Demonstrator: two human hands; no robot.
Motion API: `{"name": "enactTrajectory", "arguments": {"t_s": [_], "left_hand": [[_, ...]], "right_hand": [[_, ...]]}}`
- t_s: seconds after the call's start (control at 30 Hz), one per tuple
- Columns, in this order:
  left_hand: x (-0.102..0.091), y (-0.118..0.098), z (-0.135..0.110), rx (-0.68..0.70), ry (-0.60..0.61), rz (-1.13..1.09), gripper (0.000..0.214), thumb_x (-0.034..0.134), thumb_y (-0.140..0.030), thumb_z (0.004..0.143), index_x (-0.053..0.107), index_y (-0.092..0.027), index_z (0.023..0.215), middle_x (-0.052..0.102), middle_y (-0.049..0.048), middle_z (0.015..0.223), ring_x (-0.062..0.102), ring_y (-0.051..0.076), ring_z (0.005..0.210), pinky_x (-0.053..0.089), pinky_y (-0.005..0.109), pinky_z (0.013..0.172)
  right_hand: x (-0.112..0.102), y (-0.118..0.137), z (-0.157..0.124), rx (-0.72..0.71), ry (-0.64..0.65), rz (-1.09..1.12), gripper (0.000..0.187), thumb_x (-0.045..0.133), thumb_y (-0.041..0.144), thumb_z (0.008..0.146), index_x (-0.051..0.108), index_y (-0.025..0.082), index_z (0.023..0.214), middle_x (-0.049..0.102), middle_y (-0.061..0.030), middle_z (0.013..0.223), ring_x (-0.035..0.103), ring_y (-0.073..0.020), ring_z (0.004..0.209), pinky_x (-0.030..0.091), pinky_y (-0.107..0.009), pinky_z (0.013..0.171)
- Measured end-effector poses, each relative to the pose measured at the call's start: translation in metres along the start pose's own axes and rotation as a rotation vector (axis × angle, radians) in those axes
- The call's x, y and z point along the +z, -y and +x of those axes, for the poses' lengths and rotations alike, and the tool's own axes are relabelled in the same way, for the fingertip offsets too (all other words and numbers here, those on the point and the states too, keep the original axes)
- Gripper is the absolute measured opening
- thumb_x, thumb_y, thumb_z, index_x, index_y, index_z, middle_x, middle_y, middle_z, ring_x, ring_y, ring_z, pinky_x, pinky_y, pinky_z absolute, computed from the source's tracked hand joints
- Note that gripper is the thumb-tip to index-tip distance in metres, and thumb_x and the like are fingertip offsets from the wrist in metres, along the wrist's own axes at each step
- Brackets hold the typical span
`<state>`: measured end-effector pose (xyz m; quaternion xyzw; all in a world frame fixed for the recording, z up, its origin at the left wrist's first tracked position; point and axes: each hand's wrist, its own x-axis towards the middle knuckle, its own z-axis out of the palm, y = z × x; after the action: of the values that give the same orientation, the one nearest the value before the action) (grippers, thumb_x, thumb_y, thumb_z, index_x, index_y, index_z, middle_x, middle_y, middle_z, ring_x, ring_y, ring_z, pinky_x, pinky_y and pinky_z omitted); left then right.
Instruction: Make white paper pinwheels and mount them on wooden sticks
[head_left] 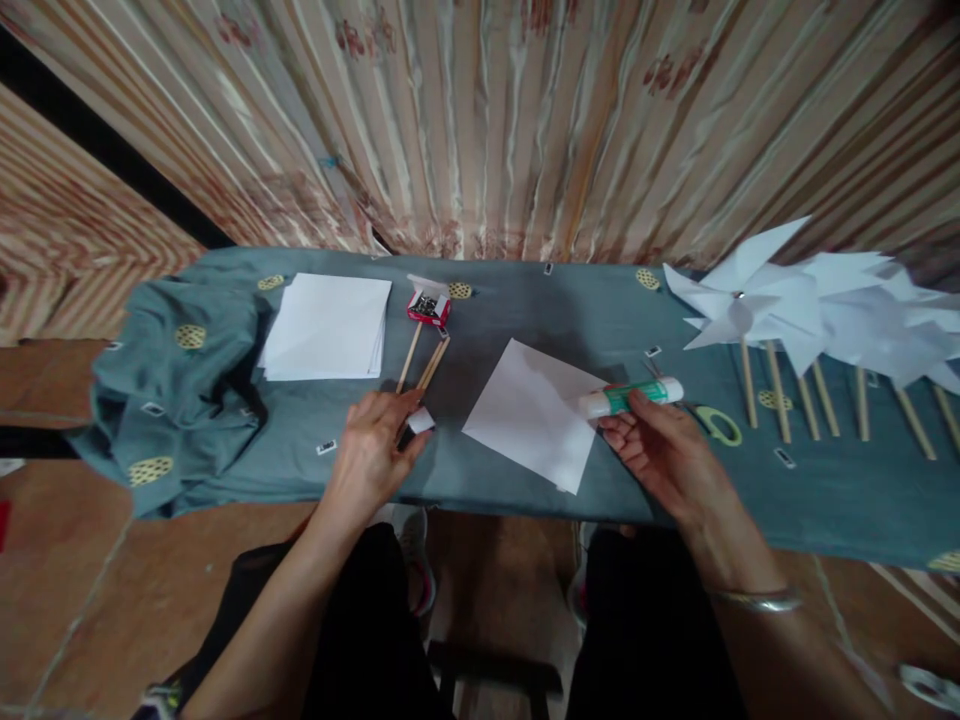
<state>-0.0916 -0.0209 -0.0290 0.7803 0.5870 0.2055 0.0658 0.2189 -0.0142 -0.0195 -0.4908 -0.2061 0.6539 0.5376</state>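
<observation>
My right hand [660, 450] is closed around a white and green glue stick [630, 397], held level just right of a white square sheet of paper [532, 412] lying on the grey-blue cloth. My left hand [373, 450] pinches a small white cap [421, 420] between its fingertips, close to the lower ends of a few wooden sticks [424, 362]. A small red box of pins [429, 305] sits open beyond the sticks.
A stack of white paper [326, 325] lies at the back left. Several finished white paper pinwheels on sticks [810, 310] lie at the right, with green-handled scissors [716, 425] beside them. The cloth-covered table [480, 480] is bunched at its left end; striped curtains hang behind.
</observation>
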Motion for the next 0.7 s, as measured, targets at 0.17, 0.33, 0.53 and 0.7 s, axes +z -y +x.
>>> {"name": "enactTrajectory", "arguments": {"t_s": [0.17, 0.33, 0.53, 0.7], "left_hand": [[0.006, -0.007, 0.009, -0.077, -0.029, -0.187, 0.028, 0.053, -0.028, 0.086, 0.060, -0.019, 0.111, 0.069, 0.0059, 0.107, 0.066, 0.021, 0.095, 0.051, 0.032, 0.086], [0.012, -0.009, 0.023, -0.012, -0.027, -0.178, 0.022, 0.055, -0.026, 0.084, 0.067, -0.017, 0.101, 0.068, 0.0091, 0.105, 0.063, 0.023, 0.101, 0.050, 0.035, 0.090], [0.018, -0.013, 0.038, 0.029, -0.065, -0.110, 0.035, 0.061, -0.029, 0.083, 0.063, -0.015, 0.116, 0.064, 0.0118, 0.114, 0.058, 0.027, 0.107, 0.049, 0.043, 0.093], [0.028, -0.047, 0.030, 0.241, -0.059, -0.221, 0.033, 0.049, -0.026, 0.094, 0.058, -0.018, 0.124, 0.062, 0.0116, 0.121, 0.056, 0.024, 0.113, 0.047, 0.044, 0.098]], "right_hand": [[0.005, -0.002, 0.003, 0.003, 0.001, -0.006, 0.027, 0.083, 0.036, 0.066, 0.073, 0.018, 0.083, 0.074, -0.0013, 0.072, 0.067, -0.0094, 0.059, 0.056, -0.016, 0.059], [0.007, -0.004, 0.004, 0.008, 0.016, 0.007, 0.027, 0.083, 0.037, 0.066, 0.074, 0.018, 0.082, 0.074, -0.0014, 0.073, 0.066, -0.0096, 0.060, 0.055, -0.018, 0.059], [0.008, -0.002, 0.004, 0.020, 0.003, 0.018, 0.029, 0.086, 0.036, 0.061, 0.073, 0.018, 0.080, 0.074, -0.0008, 0.071, 0.066, -0.0095, 0.058, 0.055, -0.017, 0.058], [0.004, -0.001, 0.005, -0.018, -0.007, 0.086, 0.027, 0.087, 0.036, 0.061, 0.068, 0.019, 0.072, 0.071, 0.0025, 0.064, 0.065, -0.0078, 0.055, 0.054, -0.014, 0.055]]}}
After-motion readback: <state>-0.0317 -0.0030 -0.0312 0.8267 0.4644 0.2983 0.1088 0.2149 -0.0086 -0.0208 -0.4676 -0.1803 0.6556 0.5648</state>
